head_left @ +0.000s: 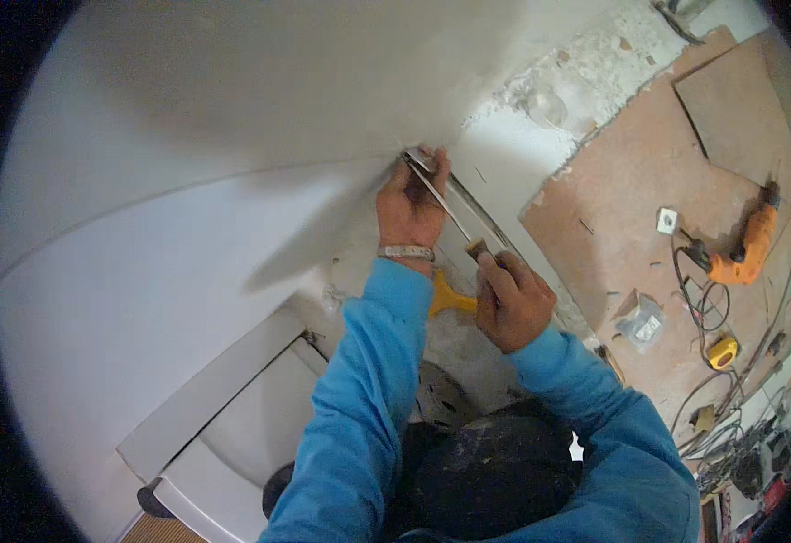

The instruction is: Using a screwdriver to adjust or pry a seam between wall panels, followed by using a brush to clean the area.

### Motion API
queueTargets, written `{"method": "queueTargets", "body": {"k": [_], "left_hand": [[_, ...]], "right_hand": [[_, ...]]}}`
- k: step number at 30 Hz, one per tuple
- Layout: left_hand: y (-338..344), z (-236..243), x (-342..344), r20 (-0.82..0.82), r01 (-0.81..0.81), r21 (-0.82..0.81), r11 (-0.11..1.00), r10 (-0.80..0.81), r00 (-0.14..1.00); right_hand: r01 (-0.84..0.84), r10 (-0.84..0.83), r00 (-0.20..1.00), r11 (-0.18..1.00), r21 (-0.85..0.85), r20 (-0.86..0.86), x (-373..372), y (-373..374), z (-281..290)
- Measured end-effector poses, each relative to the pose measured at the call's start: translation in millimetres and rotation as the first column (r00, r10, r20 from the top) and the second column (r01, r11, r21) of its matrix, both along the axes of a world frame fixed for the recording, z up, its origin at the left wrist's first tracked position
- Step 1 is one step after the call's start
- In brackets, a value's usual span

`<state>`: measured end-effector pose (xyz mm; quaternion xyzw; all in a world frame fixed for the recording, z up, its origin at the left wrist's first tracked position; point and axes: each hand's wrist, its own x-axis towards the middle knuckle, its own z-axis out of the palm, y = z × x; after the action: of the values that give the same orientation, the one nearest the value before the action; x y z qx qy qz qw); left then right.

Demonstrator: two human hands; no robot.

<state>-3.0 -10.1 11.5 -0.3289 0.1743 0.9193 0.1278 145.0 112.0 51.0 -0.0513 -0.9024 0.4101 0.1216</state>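
Observation:
My right hand (515, 299) is closed around the brown handle of a screwdriver (448, 208), whose long thin shaft slants up and left. Its tip reaches the fingers of my left hand (413, 204), which are bent together at the wall. A small metallic piece (421, 161) shows between those fingers; I cannot make out its kind. Beside the shaft runs a narrow dark metal strip (481, 213), along the edge of a white surface. Below the hands, a yellow object (450, 297) is partly hidden by my left sleeve.
An orange power drill (748, 244) with its cord lies on the reddish floor at the right. Near it are a clear plastic bag (642, 321), a yellow tape measure (723, 353) and a loose tile (739, 109). A white panelled piece (232, 421) stands at lower left.

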Motion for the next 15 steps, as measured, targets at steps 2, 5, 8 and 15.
{"method": "queueTargets", "body": {"k": [2, 5, 8, 15], "left_hand": [[5.0, 3.8, 1.7, -0.007, 0.015, -0.035, 0.999, -0.015, 1.000], [16.4, 8.9, 5.9, 0.074, 0.013, -0.107, 0.994, -0.005, 0.997], [10.9, 5.9, -1.4, 0.015, 0.012, -0.050, 0.999, -0.011, 1.000], [-2.2, -4.0, -9.2, -0.034, 0.023, -0.209, 0.978, -0.030, 0.999]], "right_hand": [[0.053, -0.057, 0.998, 0.990, -0.134, -0.029, 1.8, -0.2, -0.1], [0.351, -0.116, 0.926, 0.613, -0.708, 0.358, 1.9, -2.0, -3.7], [0.617, 0.122, 0.776, 0.050, -0.785, 0.618, 1.3, -2.3, -1.8], [0.427, 0.229, 0.875, 0.045, -0.903, 0.425, -5.4, 14.0, -20.1]]}}
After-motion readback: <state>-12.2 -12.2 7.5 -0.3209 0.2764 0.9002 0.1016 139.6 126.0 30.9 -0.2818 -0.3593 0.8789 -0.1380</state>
